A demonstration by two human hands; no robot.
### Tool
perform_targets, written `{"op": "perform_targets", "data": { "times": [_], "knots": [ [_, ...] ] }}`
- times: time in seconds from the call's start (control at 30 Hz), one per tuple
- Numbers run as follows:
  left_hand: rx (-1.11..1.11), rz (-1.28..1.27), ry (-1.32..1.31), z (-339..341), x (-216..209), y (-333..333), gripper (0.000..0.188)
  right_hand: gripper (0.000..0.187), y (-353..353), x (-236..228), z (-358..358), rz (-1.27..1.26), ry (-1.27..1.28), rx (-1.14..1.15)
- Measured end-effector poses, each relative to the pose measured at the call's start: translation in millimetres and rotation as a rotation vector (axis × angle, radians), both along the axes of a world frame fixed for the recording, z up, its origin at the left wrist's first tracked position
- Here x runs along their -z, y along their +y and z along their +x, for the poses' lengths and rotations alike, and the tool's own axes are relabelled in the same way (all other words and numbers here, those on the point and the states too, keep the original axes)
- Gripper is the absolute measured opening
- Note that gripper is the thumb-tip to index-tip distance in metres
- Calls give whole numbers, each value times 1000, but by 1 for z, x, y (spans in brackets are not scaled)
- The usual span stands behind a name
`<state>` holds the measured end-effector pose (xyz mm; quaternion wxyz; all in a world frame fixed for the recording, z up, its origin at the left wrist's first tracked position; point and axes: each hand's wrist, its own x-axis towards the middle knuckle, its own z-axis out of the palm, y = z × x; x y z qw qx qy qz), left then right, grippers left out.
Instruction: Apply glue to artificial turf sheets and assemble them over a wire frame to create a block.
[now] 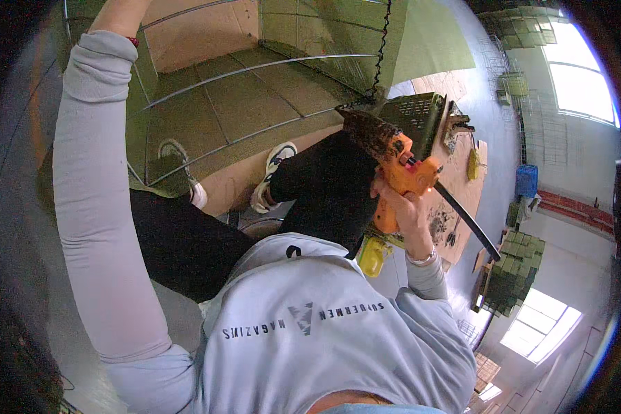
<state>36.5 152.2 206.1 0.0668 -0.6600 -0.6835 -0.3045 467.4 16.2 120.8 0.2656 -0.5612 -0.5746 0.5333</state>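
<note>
My right hand (pixel 403 207) is closed round the handle of an orange glue gun (pixel 410 172). Dark residue crusts the gun's front. A black glue stick (pixel 469 224) juts from its back end. The nozzle points up and left, close to the lower end of a black twisted strand (pixel 380 52) and a corner of a wire frame (pixel 255 67); whether they touch I cannot tell. My left arm (pixel 103 193) reaches up past the top left edge, a red band at its wrist. The left hand's fingers lie outside the picture.
Brown panels (pixel 234 96) stand behind the wires. Right of my knee are a dark perforated crate (pixel 414 114) and a stained board (pixel 438 214), with a yellow object (pixel 372 257) nearby. Farther right stand a blue crate (pixel 526 181) and stacked greenish blocks (pixel 514 272).
</note>
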Motion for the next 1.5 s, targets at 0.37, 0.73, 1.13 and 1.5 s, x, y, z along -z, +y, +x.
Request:
{"op": "perform_targets", "data": {
  "times": [0.37, 0.73, 1.13, 1.5],
  "knots": [
    [-31, -53, 20, 2, -2, -3, 52, 32, -7, 8, -3, -37, 114, -78],
    [-22, -46, 10, -3, 0, 3, 53, 31, -11, 11, -11, 9, 95, -89],
    [21, -32, 17, -3, -1, 0, 55, 35, -16, 6, -25, -71, 176, -31],
    [-11, -46, 25, -6, 2, 5, 55, 36, -21, 8, -23, -62, 72, 1]
  ]
}}
